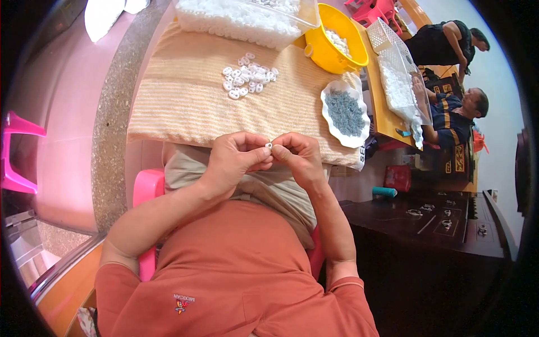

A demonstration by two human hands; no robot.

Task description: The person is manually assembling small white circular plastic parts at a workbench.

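My left hand (pixel 236 159) and my right hand (pixel 299 157) meet over my lap, just below the near edge of a cream striped towel (pixel 185 95). Together their fingertips pinch a small white plastic ring (pixel 268 146). A loose pile of several similar white rings (pixel 249 74) lies on the towel farther away. To the right of it, a white scalloped dish (pixel 331 121) holds a heap of small grey pieces (pixel 345 111).
A clear tub of white parts (pixel 247 19) and a yellow bowl (pixel 328 53) stand at the towel's far edge. Two other people sit at the right by a white basket (pixel 393 50). A pink stool (pixel 14 157) is at left, a dark table (pixel 438 219) at right.
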